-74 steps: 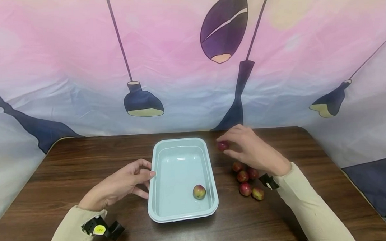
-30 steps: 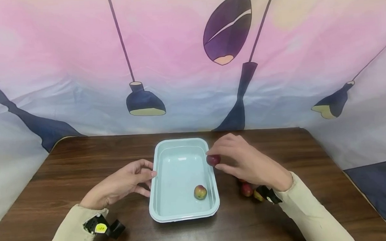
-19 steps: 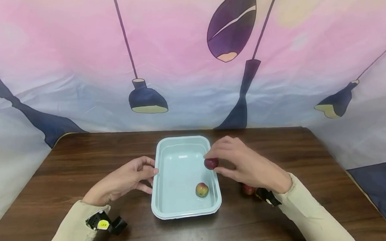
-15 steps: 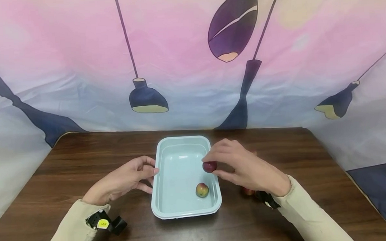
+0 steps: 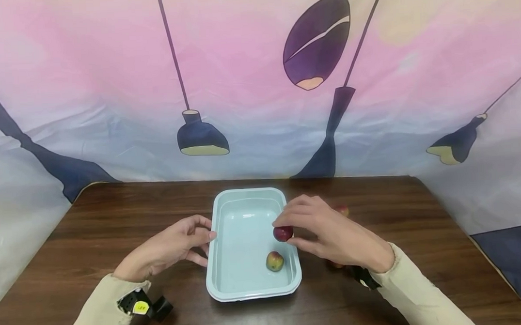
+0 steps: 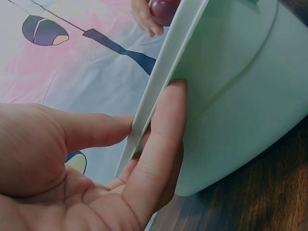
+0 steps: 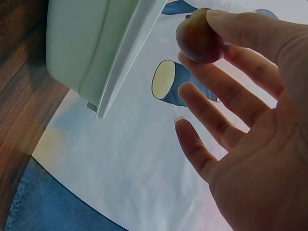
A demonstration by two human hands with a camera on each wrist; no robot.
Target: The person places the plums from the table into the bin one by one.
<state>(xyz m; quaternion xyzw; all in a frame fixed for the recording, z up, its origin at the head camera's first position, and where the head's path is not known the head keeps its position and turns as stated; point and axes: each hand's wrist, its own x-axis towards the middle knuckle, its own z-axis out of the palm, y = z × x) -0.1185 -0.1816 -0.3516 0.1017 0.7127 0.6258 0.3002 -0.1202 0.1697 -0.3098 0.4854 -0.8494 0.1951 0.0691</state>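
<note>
In the head view a pale blue plastic tray [image 5: 242,248] stands on the table with one yellow-red plum [image 5: 275,261] lying inside near its right side. My left hand [image 5: 172,246] pinches the tray's left rim, thumb on top and fingers underneath, as the left wrist view shows on the rim [image 6: 156,94]. A dark red plum [image 5: 283,233] is pinched between the thumb and fingers of my right hand [image 5: 329,230], over the tray's right rim. The right wrist view has this plum [image 7: 199,36] above rim height, the lower fingers spread apart from it.
More plums lie on the table to the right, mostly hidden behind my right hand; one plum [image 5: 342,210] peeks out above it. The dark wood table [image 5: 148,201] ends at a printed cloth backdrop [image 5: 248,85]. Black wrist cameras sit at both sleeves.
My right hand has carried the dark red plum left and nearer, from above the loose plums to over the tray's right rim. The left hand keeps its hold. The head view has shifted slightly.
</note>
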